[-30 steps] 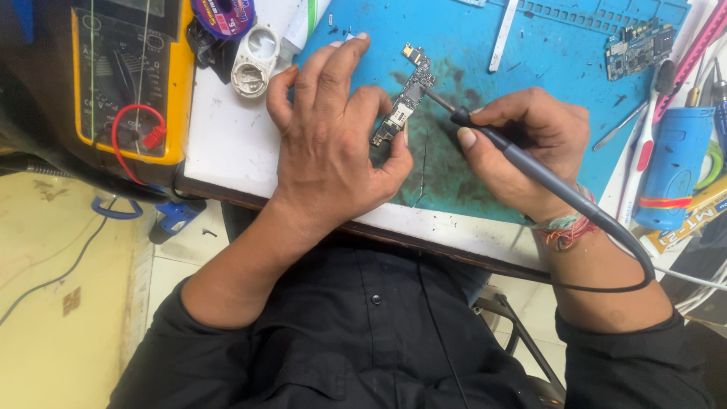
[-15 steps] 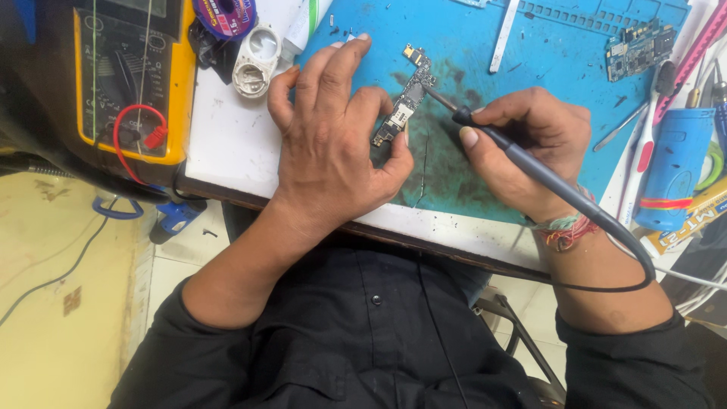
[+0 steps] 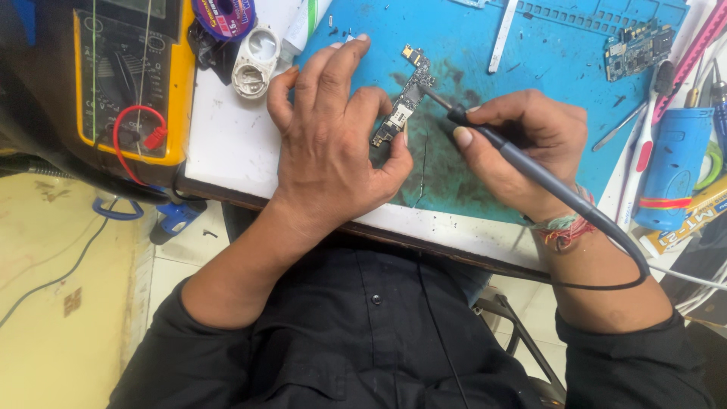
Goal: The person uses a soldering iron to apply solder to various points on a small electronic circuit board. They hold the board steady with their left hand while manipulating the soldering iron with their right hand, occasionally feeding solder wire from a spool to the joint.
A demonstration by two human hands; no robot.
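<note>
— Which colours are seen on the bench?

— A bright blue mat [image 3: 485, 113], smudged with dark stains, is laid over a white tabletop [image 3: 227, 144]. A yellow meter [image 3: 129, 83] with a dark grey face is crossed by a red wire [image 3: 136, 129].

— And the small parts?

— A dark circuit board [image 3: 401, 106] is dotted with silver and gold. A black tool [image 3: 522, 163] with a black cord is seen. A second board [image 3: 634, 47], greenish, is speckled with grey chips. A blue cylinder [image 3: 674, 170] is ringed by an orange-red band.

— Anything worn?

— Black sleeves are seen, and a multicoloured thread band [image 3: 564, 227] in red, green and pale strands.
</note>
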